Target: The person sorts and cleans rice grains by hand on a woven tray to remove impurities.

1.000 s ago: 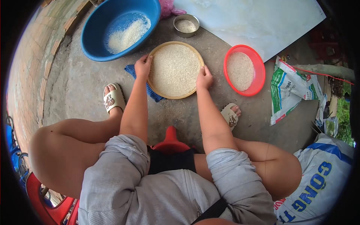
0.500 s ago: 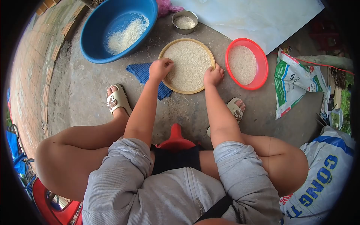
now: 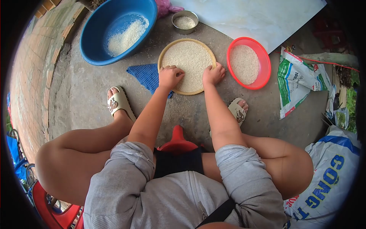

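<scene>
A round, shallow winnowing tray (image 3: pixel 189 93) with a tan rim lies in front of me, filled with white rice (image 3: pixel 190 55). My left hand (image 3: pixel 170 77) is over the tray's near left part, fingers curled and thumb close to the fingertips. Whatever it pinches is too small to see. My right hand (image 3: pixel 214 74) grips the tray's right rim, thumb on the inner side. A blue ribbed cloth (image 3: pixel 145 78) lies on the ground, partly under the tray's left edge.
Beyond the tray stand a blue basin (image 3: pixel 91 47) with rice and a small metal bowl (image 3: pixel 185 22). To the right are a red basin (image 3: pixel 265 70) of rice, a crumpled sack (image 3: pixel 295 82) and a large white sack (image 3: pixel 328 179). A pale board (image 3: pixel 251 19) lies at the back.
My left hand has moved right and slightly nearer, from the tray's left rim onto the rice. My right hand still holds the rim. The view has shifted slightly.
</scene>
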Tool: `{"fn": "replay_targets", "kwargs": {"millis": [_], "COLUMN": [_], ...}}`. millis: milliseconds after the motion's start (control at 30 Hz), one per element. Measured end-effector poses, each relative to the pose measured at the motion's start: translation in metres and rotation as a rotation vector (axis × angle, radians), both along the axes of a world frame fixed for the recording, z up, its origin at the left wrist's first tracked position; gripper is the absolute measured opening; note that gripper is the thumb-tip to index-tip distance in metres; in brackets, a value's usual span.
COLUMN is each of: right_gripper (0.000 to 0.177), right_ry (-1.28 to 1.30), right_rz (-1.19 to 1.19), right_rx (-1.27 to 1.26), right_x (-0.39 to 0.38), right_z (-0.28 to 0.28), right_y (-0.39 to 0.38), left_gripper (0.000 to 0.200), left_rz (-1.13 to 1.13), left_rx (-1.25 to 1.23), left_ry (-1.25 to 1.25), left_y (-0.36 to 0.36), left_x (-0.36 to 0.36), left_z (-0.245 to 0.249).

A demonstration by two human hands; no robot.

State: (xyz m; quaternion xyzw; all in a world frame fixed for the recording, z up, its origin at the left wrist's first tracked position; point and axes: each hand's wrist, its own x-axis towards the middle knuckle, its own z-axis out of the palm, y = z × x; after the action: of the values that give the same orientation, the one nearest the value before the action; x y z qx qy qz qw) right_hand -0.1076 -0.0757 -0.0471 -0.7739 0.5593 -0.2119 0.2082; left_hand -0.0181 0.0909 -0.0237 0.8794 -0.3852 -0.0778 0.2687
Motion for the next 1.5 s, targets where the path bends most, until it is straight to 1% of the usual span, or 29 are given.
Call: {"fn": "replay_targets", "kwargs": {"millis": [200, 267, 333, 367, 400, 433, 467, 500, 533, 567, 633, 667, 700, 767, 800, 867, 900, 967, 1000, 1100, 1167, 1200, 1233, 1267, 1300, 1333, 1367, 1400, 1500], "right_gripper": [0.031, 0.031, 0.030, 0.030, 0.024, 0.024, 0.021, 0.020, 0.019, 0.019, 0.025, 0.035, 0.035, 0.043, 0.043, 0.045, 0.045, 0.046, 0.046, 0.045, 0.043, 0.043, 0.040, 0.037, 0.037, 0.035, 0.033, 0.032, 0.033], "right_ry": [0.001, 0.149, 0.110, 0.070, 0.029, 0.029, -0.144, -0.317, -0.568, -0.569, -0.635, -0.647, -0.646, -0.650, -0.651, -0.549, -0.548, -0.432, -0.434, -0.417, -0.539, -0.539, -0.646, -0.756, -0.759, -0.788, -0.817, -0.805, -0.836], "right_rz": [-0.009, -0.161, -0.146, -0.129, -0.145, -0.145, -0.078, -0.011, 0.010, 0.009, 0.065, 0.098, 0.098, 0.130, 0.129, 0.097, 0.098, 0.163, 0.162, 0.225, 0.158, 0.157, 0.137, 0.116, 0.116, 0.039, -0.038, -0.207, -0.256], "right_rx": [0.042, 0.115, 0.133, 0.153, 0.059, 0.061, 0.117, 0.171, 0.291, 0.291, 1.049, 1.294, 1.295, 1.536, 1.536, 1.373, 1.373, 1.302, 1.302, 1.396, 1.614, 1.614, 1.669, 1.720, 1.720, 1.716, 1.711, 1.671, 1.566], "right_x": [0.004, 0.014, 0.023, 0.029, 0.035, 0.039, 0.044, 0.050, 0.057, 0.059, 0.064, 0.066, 0.066, 0.065, 0.065, 0.063, 0.061, 0.057, 0.057, 0.057, 0.060, 0.063, 0.066, 0.067, 0.063, 0.058, 0.054, 0.049, 0.023], "right_z": [0.007, 0.033, 0.037, 0.039, 0.038, 0.032, 0.027, 0.023, 0.019, 0.015, 0.031, 0.028, 0.029, 0.033, 0.030, 0.024, 0.024, 0.026, 0.029, 0.038, 0.041, 0.038, 0.035, 0.033, 0.021, 0.009, -0.003, 0.006, -0.019], "right_y": [0.002, 0.012, 0.013, 0.013, 0.015, 0.011, 0.005, 0.001, 0.000, -0.004, -0.007, -0.011, -0.010, -0.010, -0.010, -0.012, -0.015, -0.021, -0.022, -0.023, -0.018, -0.013, -0.006, -0.003, -0.005, -0.008, -0.013, -0.014, -0.034], "left_gripper": [0.008, 0.009, 0.012, 0.012, 0.014, 0.016, 0.020, 0.020, 0.020, 0.021, 0.022, 0.022, 0.021, 0.021, 0.022, 0.023, 0.024, 0.025, 0.027, 0.025, 0.023, 0.022, 0.022, 0.020, 0.018, 0.017, 0.017, 0.017, 0.021], "left_rz": [-0.035, -0.046, 0.186, 0.184, 0.185, 0.186, 0.212, 0.211, 0.225, 0.239, 0.223, 0.208, 0.193, 0.189, 0.182, 0.193, 0.206, 0.198, 0.189, 0.144, 0.083, 0.023, 0.021, -0.013, -0.047, 0.032, 0.030, 0.124, 0.338], "left_rx": [0.008, -0.022, -0.180, -0.178, -0.219, -0.260, -0.303, -0.302, -0.376, -0.451, -0.438, -0.418, -0.398, -0.385, -0.372, -0.337, -0.303, -0.298, -0.293, -0.363, -0.358, -0.353, -0.352, -0.327, -0.302, -0.314, -0.313, -0.324, -0.295], "left_ry": [-0.003, 0.014, 0.226, 0.227, 0.291, 0.353, 0.489, 0.487, 0.514, 0.541, 0.536, 0.530, 0.524, 0.454, 0.387, 0.355, 0.321, 0.351, 0.380, 0.468, 0.462, 0.457, 0.457, 0.340, 0.223, 0.204, 0.201, 0.197, 0.194], "left_y": [-0.009, -0.011, -0.014, -0.015, -0.016, -0.016, -0.017, -0.019, -0.021, -0.024, -0.030, -0.034, -0.036, -0.038, -0.038, -0.035, -0.033, -0.031, -0.031, -0.037, -0.043, -0.045, -0.047, -0.049, -0.051, -0.050, -0.047, -0.043, -0.025], "left_x": [0.004, 0.008, 0.011, 0.016, 0.021, 0.026, 0.030, 0.033, 0.036, 0.038, 0.040, 0.040, 0.040, 0.040, 0.040, 0.044, 0.046, 0.047, 0.047, 0.043, 0.032, 0.028, 0.028, 0.030, 0.031, 0.033, 0.037, 0.043, 0.065], "left_z": [-0.006, -0.011, -0.018, -0.022, -0.022, -0.022, -0.022, -0.019, -0.017, -0.014, -0.007, -0.004, 0.000, 0.008, 0.008, 0.009, 0.008, 0.007, 0.006, 0.000, 0.031, 0.041, 0.041, 0.043, 0.044, 0.047, 0.050, 0.051, 0.040]}}
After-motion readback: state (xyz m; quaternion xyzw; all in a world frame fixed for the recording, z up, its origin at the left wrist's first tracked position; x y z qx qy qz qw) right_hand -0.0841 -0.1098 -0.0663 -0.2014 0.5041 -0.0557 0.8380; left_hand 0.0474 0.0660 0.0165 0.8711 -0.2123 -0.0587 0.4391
